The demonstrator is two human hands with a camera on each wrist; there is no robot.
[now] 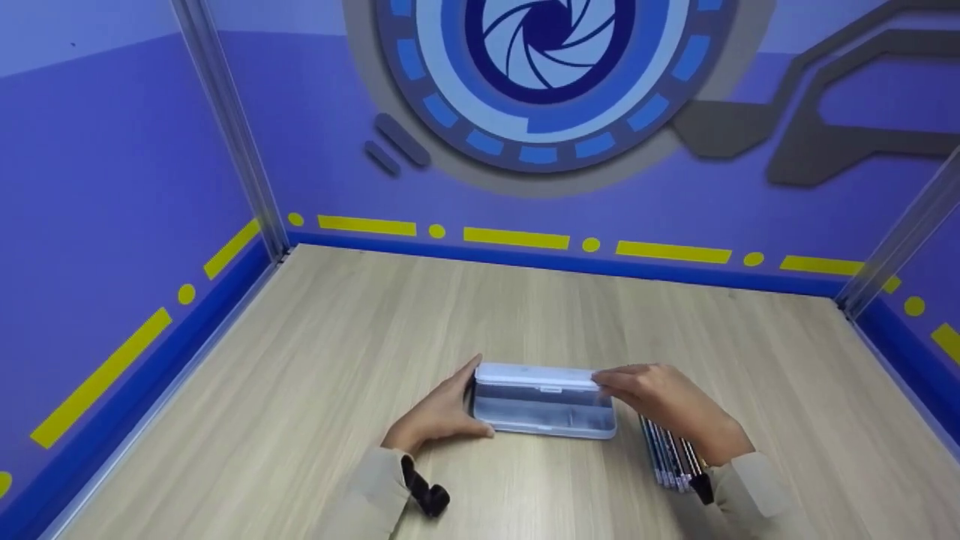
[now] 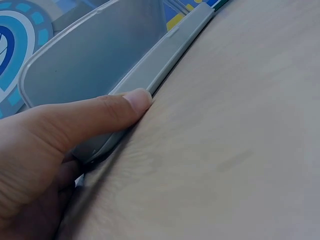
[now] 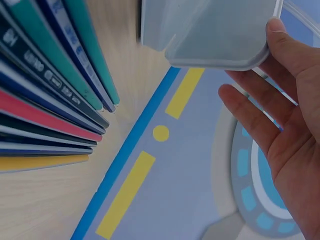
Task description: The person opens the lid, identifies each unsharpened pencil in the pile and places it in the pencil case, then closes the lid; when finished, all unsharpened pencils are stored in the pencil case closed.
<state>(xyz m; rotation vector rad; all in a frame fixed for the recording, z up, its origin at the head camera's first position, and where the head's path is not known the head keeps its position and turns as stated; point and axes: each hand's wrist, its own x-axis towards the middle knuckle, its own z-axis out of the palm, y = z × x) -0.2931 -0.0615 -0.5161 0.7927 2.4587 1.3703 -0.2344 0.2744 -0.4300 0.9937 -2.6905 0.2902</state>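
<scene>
A translucent plastic pencil case [image 1: 517,429] lies on the table with its hinged lid [image 1: 536,373] raised; no contents show inside it. My left hand [image 1: 441,414] grips the case's left end, its thumb [image 2: 122,107] pressed on the front edge in the left wrist view. At the other end, my right hand [image 1: 667,397] pinches the lid's right corner between thumb and fingers. The right wrist view shows that thumb on the lid's rim. Several pencils [image 1: 664,454] lie side by side to the right of the case, partly hidden under the right forearm.
The light wooden table [image 1: 450,315] runs back to a blue panel wall [image 1: 315,135] with yellow marks. Side panels meet it at metal corner posts [image 1: 236,135]. Black straps [image 1: 429,495] hang at both sleeve cuffs.
</scene>
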